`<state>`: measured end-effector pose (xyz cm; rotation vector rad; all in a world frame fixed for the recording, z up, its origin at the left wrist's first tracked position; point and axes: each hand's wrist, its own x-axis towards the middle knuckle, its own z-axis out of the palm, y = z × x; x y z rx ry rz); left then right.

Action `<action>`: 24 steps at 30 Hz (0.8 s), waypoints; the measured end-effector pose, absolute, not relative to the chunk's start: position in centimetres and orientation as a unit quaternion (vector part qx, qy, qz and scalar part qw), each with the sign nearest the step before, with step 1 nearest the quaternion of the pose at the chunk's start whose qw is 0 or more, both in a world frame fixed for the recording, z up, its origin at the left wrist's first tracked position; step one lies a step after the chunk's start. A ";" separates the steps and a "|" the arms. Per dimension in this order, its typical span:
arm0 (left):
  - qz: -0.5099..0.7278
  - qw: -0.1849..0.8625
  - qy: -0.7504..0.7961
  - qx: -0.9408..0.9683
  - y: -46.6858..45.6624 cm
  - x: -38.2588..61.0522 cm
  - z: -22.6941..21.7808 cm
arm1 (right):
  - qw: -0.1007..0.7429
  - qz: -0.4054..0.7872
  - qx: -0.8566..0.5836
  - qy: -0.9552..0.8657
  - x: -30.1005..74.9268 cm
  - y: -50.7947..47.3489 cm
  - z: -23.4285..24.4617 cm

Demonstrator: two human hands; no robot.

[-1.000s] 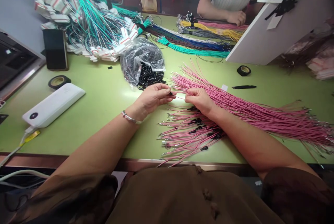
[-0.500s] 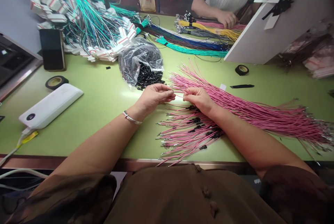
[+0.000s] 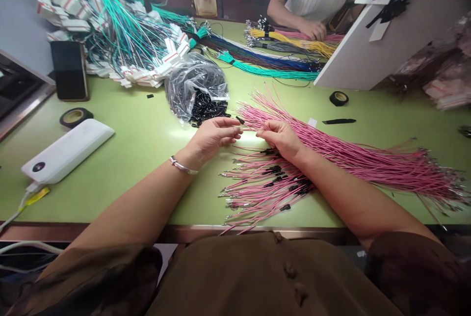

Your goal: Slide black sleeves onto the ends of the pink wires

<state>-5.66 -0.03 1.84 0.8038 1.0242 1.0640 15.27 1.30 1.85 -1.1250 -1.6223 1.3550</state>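
The left hand [image 3: 213, 137] and right hand [image 3: 281, 137], fingertips close together, both pinch one pink wire [image 3: 250, 132] lying crosswise between them, its bundle [image 3: 368, 160] stretching rightward across the desk [image 3: 147, 159].

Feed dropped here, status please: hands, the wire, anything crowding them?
Both shut: left hand and right hand pinch one pink wire between them. Under right hand, pink bundle. Close behind left hand, bag of black parts.
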 end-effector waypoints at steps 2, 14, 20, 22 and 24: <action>0.476 0.667 0.441 0.366 0.1 -6.1 2.2 | 0.368 0.528 -0.437 -0.628 15.3 1.4 1.7; 0.486 0.679 0.428 0.345 -0.2 -4.1 1.4 | 0.339 0.511 -0.422 -0.668 15.4 1.2 1.8; 0.462 0.688 0.434 0.354 -0.2 -4.3 1.5 | 0.315 0.533 -0.381 -0.686 15.9 1.5 1.0; 0.459 0.689 0.433 0.356 -0.2 -4.4 1.5 | 0.327 0.544 -0.375 -0.676 16.0 1.6 0.8; 0.462 0.690 0.427 0.357 -0.2 -4.4 1.3 | 0.330 0.549 -0.371 -0.673 15.9 1.6 0.9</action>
